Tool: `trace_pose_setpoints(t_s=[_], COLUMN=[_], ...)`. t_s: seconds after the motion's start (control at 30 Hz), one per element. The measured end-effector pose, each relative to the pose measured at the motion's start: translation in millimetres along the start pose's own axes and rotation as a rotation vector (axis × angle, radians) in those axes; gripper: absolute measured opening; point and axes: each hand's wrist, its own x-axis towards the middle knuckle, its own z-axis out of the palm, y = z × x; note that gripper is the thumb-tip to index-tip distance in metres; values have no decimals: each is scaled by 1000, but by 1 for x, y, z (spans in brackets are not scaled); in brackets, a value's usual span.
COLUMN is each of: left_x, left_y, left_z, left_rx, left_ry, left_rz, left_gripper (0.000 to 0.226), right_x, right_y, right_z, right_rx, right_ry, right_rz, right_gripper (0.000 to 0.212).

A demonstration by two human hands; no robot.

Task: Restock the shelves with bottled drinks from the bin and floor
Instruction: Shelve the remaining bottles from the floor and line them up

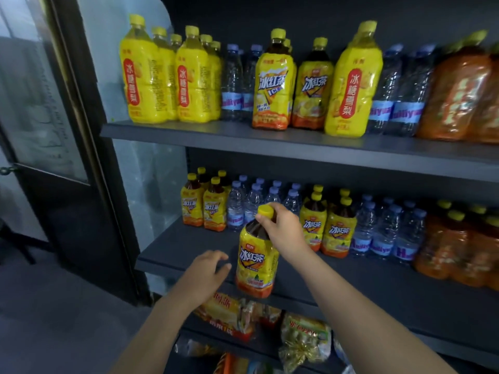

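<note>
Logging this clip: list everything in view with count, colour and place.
held iced tea bottle: one, yellow label and cap, over middle shelf front
pear drink bottles: several, yellow, top shelf left, one right of centre
other iced tea bottles: several, yellow-orange, top shelf centre, middle shelf
water bottles: many, clear, blue labels, both shelves
orange bottles: several, right end of both shelves
snack packets: several, yellow and red, below middle shelf
glass door: one, dark frame, far left
left hand: open, beside held bottle
right hand: gripping held bottle's neck
</note>
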Motion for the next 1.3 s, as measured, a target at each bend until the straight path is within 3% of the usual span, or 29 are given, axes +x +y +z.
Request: trace_pose_setpoints(t_s=[0.37,0.9,1.13,1.3], left_x=[38,94,119,136], left_y=[23,85,120,138], left_z=[-63,-202,-218,-213], left_rx=[92,258,196,197], left_ry=[98,141,143,121], left_rz=[190,582,642,637], left_gripper=[35,40,27,33], right_x=[13,39,59,83], right_y=[-39,-162,-200,-211], right_z=[-37,-105,-153,-186], right_rx=[-2,89,92,68], right_ry=[153,485,573,625], right_rz=[-183,-209,-197,-187], right_gripper=[36,34,29,31])
